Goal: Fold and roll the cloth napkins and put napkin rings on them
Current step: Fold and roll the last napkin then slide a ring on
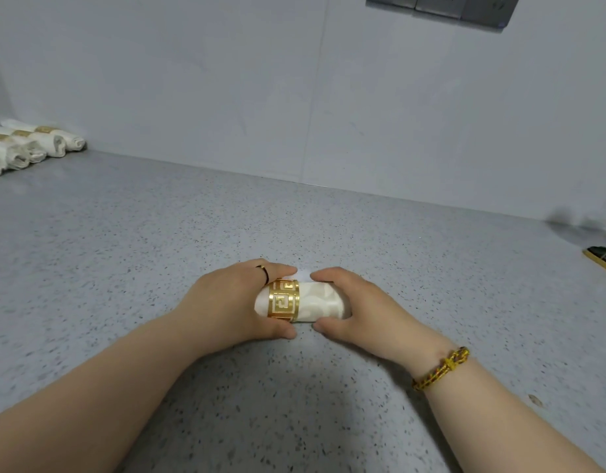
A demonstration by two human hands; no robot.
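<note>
While napkin ring (283,299) is sitting off-centre on rolled napkin (320,303), desk (124,233) middle nearer front edge: left hand (226,302) gripping ring, right hand (359,302) gripping roll's other end. Likely best: easing ring centreward, squeezing roll tight.

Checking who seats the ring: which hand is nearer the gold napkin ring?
Left. The left hand grips the gold napkin ring on the rolled napkin; the right hand holds the napkin's other end, apart from the ring.
</note>
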